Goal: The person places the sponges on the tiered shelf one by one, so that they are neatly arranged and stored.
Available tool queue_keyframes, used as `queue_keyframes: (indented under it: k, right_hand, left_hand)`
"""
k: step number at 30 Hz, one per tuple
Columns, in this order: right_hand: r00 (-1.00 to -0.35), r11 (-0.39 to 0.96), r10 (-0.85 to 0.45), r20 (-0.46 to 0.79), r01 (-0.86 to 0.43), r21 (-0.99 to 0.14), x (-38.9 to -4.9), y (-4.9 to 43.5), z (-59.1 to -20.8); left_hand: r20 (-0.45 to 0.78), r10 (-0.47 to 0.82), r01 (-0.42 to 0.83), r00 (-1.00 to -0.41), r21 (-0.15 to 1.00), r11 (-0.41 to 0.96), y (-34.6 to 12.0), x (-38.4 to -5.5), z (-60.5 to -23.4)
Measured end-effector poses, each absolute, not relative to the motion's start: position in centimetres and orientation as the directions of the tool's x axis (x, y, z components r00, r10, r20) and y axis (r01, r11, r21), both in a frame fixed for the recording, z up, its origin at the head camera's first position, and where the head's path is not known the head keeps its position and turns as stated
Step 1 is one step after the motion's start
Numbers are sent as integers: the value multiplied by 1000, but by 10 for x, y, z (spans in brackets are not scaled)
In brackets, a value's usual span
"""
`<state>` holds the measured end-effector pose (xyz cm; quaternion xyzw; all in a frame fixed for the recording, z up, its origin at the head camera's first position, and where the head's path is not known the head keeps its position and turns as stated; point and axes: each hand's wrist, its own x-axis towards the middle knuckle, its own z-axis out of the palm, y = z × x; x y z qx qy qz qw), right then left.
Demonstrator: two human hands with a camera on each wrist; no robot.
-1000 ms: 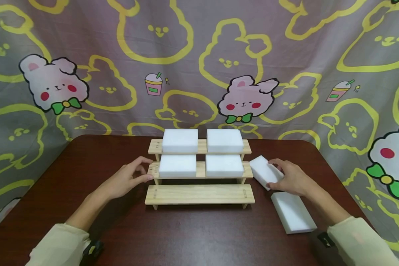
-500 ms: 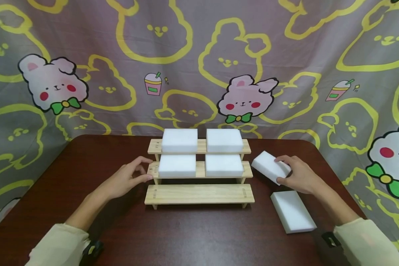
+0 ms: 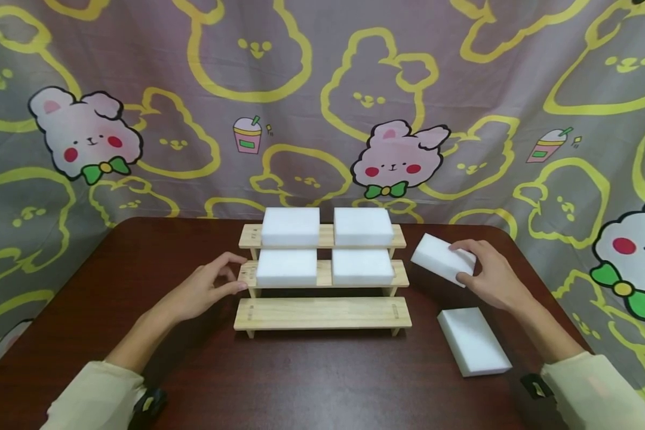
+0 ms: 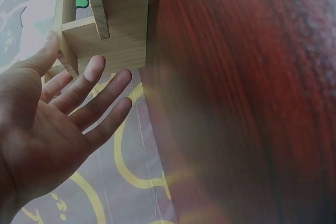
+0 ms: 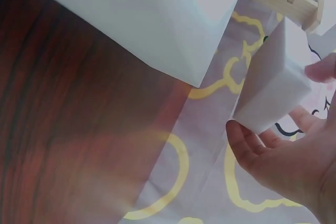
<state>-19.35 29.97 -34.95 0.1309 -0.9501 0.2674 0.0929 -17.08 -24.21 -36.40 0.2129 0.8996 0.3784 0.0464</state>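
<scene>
A three-tier wooden display stand (image 3: 322, 314) bears white foam blocks, two on the top tier and two on the middle one. My left hand (image 3: 204, 291) is at the left end of the middle tier, thumb and index finger at its edges. In the left wrist view the other fingers of that hand (image 4: 58, 124) spread loosely behind. To the right of the stand, my right hand (image 3: 493, 276) pinches a white foam block (image 3: 442, 258) between thumb and fingers, tilted at an angle. The right wrist view shows this held block (image 5: 273, 82) too.
Another white foam block (image 3: 474, 341) lies on the dark wooden table (image 3: 322, 388), nearer than the right hand; this block (image 5: 142, 19) looms large in the right wrist view. A patterned curtain (image 3: 290, 119) hangs behind the table. The lowest tier bears no block.
My right hand has moved away from the stand, to the right and toward the back, taking the foam block along and turning it. The left hand stays in place.
</scene>
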Motion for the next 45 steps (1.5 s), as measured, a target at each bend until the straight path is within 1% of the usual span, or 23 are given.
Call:
queue_keyframes:
  k: [5,10,14,19,23,33,38,45]
  right_hand:
    - [-949,810,-169,266,-287,-511,-191,300,-347]
    - [-930,777,-177,323,-333,-533,-189,302,-345]
    - [-892,742,-209,400,-411,-529,-190,304,-346]
    - [-826,679,-252,505,-522,-516,-191,305,-348]
    - [-784,626,-264,561,-582,-519,-192,305,-348]
    - [-747,552,-274,605,-638,-538,-190,303,-345]
    - [-724,506,-303,620,-673,-539,-189,302,-343]
    - [-730,477,-353,585,-678,-559,-187,304,-338]
  left_hand:
    - [79,421,349,-904,705,618,-242,-171,-363]
    - [80,420,349,-904,705,618,-242,-171,-363]
    - [78,422,348,-903,707,615,-242,-172,-363]
    - [75,420,346,-904,705,619,-242,-172,-363]
    - [76,418,346,-905,702,622,-242,-172,-363]
    - [76,416,347,-906,696,629,-242,-171,-362]
    - [77,414,347,-907,693,632,-241,-170,-362]
    - [77,415,348,-907,692,632,-241,-170,-361]
